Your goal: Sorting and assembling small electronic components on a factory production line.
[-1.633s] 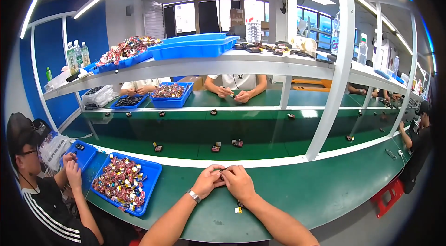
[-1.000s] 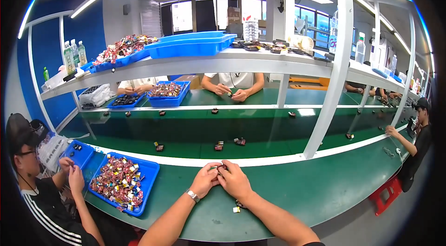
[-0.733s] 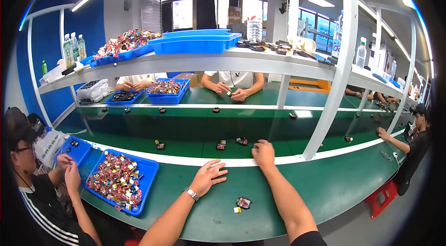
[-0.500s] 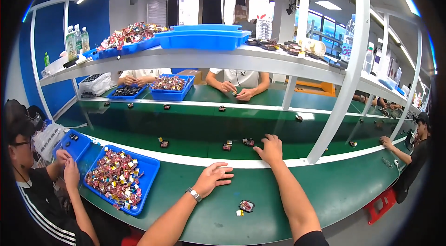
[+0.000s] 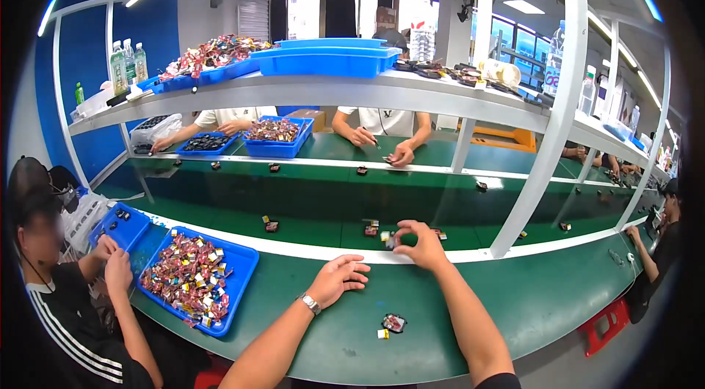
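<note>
the right hand (image 5: 422, 246) reaches forward over the white edge strip (image 5: 308, 251), its fingers (image 5: 402, 231) pinched together on a small dark part (image 5: 391, 242) held just above the conveyor belt (image 5: 308, 202). the left hand (image 5: 336, 279) rests flat on the green worktable (image 5: 558, 301), fingers apart and relaxed, holding nothing; a watch (image 5: 311, 304) sits on its wrist. the step in hand appears to be setting the small part onto the belt, or lifting it off; the pictures do not show which. the next move calls for a clean separation of the fingertips directly above a bare patch of belt, or a steady draw back toward the table. just beside the pinched part, to its left, lies another small part (image 5: 371, 229), and one more (image 5: 438, 233) lies to its right, so the landing spot is narrow. nearer the body, behind the left hand, a dark finished unit (image 5: 393, 323) and a small yellow piece (image 5: 382, 333) lie on the table. far left of both hands stands a blue tray (image 5: 239, 271) filled with red and yellow components, where a neighbouring person's hands (image 5: 110, 257) work. a white upright post (image 5: 543, 132) rises to the right of the reach, and a shelf (image 5: 330, 88) carries blue bins (image 5: 330, 58) overhead. other workers sit across the belt.
</note>
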Available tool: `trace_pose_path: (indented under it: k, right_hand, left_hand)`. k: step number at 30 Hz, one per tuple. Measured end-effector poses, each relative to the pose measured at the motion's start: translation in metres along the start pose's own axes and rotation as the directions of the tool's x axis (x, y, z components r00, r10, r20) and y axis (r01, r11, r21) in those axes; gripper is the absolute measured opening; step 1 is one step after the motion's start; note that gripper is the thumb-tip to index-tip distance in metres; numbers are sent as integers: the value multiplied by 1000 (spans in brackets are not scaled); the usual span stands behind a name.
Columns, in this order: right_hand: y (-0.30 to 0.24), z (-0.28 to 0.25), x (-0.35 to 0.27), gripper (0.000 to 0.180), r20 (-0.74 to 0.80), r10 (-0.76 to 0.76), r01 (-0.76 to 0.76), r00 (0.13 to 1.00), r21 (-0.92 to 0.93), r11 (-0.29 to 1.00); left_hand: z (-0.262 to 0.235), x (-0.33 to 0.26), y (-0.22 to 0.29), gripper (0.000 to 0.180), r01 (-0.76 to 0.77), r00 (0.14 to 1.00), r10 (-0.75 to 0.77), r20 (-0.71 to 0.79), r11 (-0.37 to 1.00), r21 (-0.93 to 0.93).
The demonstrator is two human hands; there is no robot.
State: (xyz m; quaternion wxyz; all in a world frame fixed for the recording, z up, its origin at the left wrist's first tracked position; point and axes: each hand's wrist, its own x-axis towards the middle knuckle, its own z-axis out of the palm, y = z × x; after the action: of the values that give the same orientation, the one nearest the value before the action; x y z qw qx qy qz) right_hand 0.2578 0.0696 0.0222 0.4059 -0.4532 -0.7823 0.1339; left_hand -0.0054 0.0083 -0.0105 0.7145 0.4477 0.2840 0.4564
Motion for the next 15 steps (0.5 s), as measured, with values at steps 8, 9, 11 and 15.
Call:
trace_pose_path:
  k: [8, 9, 11, 15]
  right_hand:
    - [-90, -4, -38, 61, 329, -123, 92, 936, 109, 990]
    - [-90, -1, -39, 59, 275, -150, 138, 950, 62, 988]
    - [-95, 2, -44, 52, 156, -208, 202, 966, 54, 978]
    - [-88, 11, -55, 35, 144, -275, 273, 951, 35, 961]
  left_hand:
    - [-2, 3, 3, 41, 181, 945, -212, 251, 973, 140]
    - [-1, 2, 4, 39, 173, 954, -186, 237, 982, 74]
    - [3, 1, 5, 38, 135, 976, -137, 171, 991, 27]
    - [10, -1, 4, 38, 73, 990, -72, 123, 997, -1]
